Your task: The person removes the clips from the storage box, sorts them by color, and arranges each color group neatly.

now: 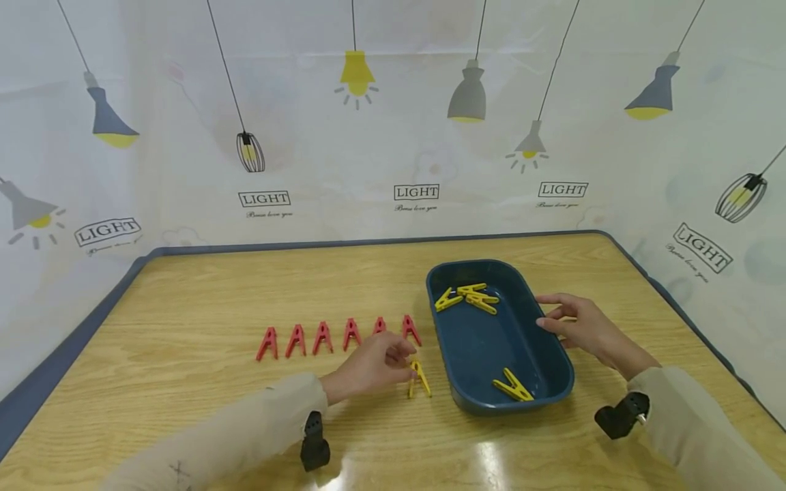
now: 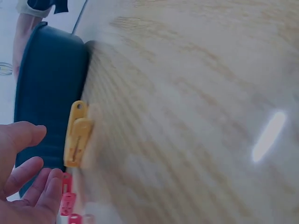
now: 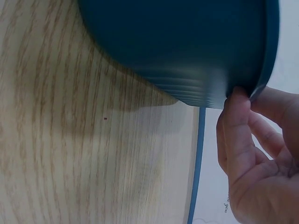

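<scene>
My left hand [image 1: 377, 365] is beside a yellow clothespin [image 1: 420, 378] that stands on the table, left of a dark blue plastic bin [image 1: 457, 382]. In the left wrist view, a gap shows between the relaxed fingers and the yellow clothespin [image 2: 77, 137]. My right hand [image 1: 580, 327] is at the bin's right side. Its fingers and thumb pinch the rim [image 3: 268, 60] in the right wrist view. Inside the bin, yellow clothespins [image 1: 482, 300] lie in a group at the far left, and another yellow clothespin [image 1: 514, 387] lies at the near end.
Several red clothespins [image 1: 322, 337] stand in a row on the wooden table [image 1: 184, 327], left of the bin; my left hand partly covers one. A printed sheet with lamp pictures [image 1: 344, 150] rises behind the table and at both sides.
</scene>
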